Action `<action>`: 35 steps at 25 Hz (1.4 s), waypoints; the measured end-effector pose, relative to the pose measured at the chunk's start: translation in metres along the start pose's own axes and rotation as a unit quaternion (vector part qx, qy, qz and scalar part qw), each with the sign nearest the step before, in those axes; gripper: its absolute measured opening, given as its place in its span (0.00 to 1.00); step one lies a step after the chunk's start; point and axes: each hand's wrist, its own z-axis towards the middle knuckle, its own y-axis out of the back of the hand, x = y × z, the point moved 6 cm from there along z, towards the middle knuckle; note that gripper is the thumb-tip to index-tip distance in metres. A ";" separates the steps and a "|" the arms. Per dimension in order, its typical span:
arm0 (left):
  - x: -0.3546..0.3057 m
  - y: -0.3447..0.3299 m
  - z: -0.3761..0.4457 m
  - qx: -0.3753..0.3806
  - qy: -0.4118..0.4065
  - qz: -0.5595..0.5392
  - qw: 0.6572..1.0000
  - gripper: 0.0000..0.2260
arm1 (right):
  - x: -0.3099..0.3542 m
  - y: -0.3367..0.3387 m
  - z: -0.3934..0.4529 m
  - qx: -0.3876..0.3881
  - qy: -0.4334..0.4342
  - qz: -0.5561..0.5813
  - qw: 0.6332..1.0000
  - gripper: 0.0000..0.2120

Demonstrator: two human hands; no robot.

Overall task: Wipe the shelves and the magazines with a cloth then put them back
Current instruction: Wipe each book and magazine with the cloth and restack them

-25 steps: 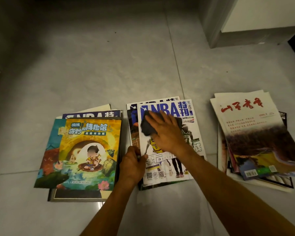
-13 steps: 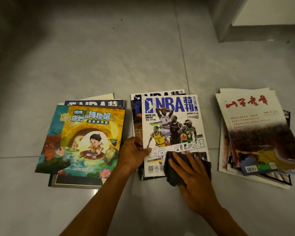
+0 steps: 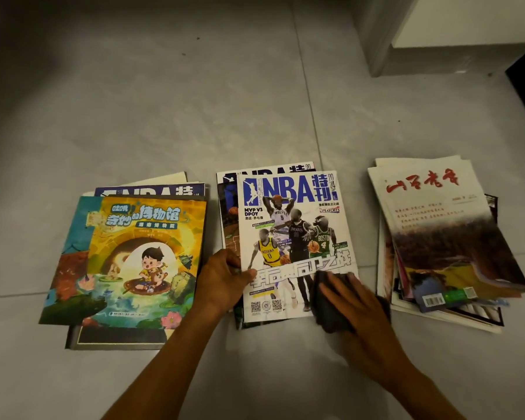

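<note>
The glossy white-and-blue NBA magazine (image 3: 291, 237) topped the middle floor stack, long axis pointing away, masthead far; left hand (image 3: 225, 280) pinched its left edge while flat-fingered right hand (image 3: 358, 310) pressed a dark grey cloth (image 3: 331, 310) on its near-right corner.

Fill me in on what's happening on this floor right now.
A person is wiping magazines laid out in three piles on the tiled floor. The right hand presses a dark cloth flat on the lower right corner of the top NBA magazine in the middle pile, while the left hand holds that magazine's left edge.
</note>
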 end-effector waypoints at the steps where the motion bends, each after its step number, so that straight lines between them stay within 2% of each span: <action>1: -0.001 0.001 -0.001 -0.003 -0.002 0.003 1.000 0.12 | -0.005 0.004 0.014 -0.007 -0.020 0.024 0.999 0.30; 6: -0.001 -0.002 -0.001 0.004 0.002 0.006 1.000 0.12 | -0.016 0.031 0.135 -0.038 -0.099 0.003 0.994 0.33; 8: -0.002 -0.001 -0.001 0.002 0.000 0.013 1.000 0.12 | -0.027 0.046 0.178 -0.060 -0.128 0.005 0.990 0.31; 11: -0.003 -0.002 -0.003 0.003 -0.005 0.015 1.000 0.12 | -0.034 0.054 0.208 -0.073 -0.147 0.003 0.986 0.29; 14: -0.005 -0.002 -0.002 0.007 -0.008 0.007 1.000 0.12 | -0.023 0.043 0.174 -0.076 -0.122 0.007 0.990 0.32; 18: -0.003 -0.002 -0.001 0.003 -0.010 -0.003 1.000 0.12 | 0.009 0.002 0.045 -0.071 -0.073 -0.019 0.995 0.31; 20: -0.002 -0.003 -0.001 0.006 -0.009 -0.017 1.000 0.12 | 0.017 -0.009 0.016 -0.064 -0.041 -0.047 0.996 0.32; 24: -0.003 -0.001 -0.003 0.004 -0.008 -0.035 0.999 0.13 | 0.029 -0.004 0.091 -0.037 0.012 -0.069 0.997 0.39; 29: -0.006 -0.001 -0.007 -0.004 -0.007 -0.041 0.999 0.13 | 0.072 0.019 0.229 0.010 0.038 -0.071 0.997 0.33; 32: -0.011 0.001 -0.007 0.012 -0.012 -0.078 0.997 0.13 | 0.095 0.021 0.235 0.082 0.101 -0.073 0.989 0.34; 35: -0.026 0.013 -0.012 -0.026 -0.084 -0.058 0.994 0.11 | 0.106 0.012 0.189 0.110 0.180 -0.051 0.976 0.38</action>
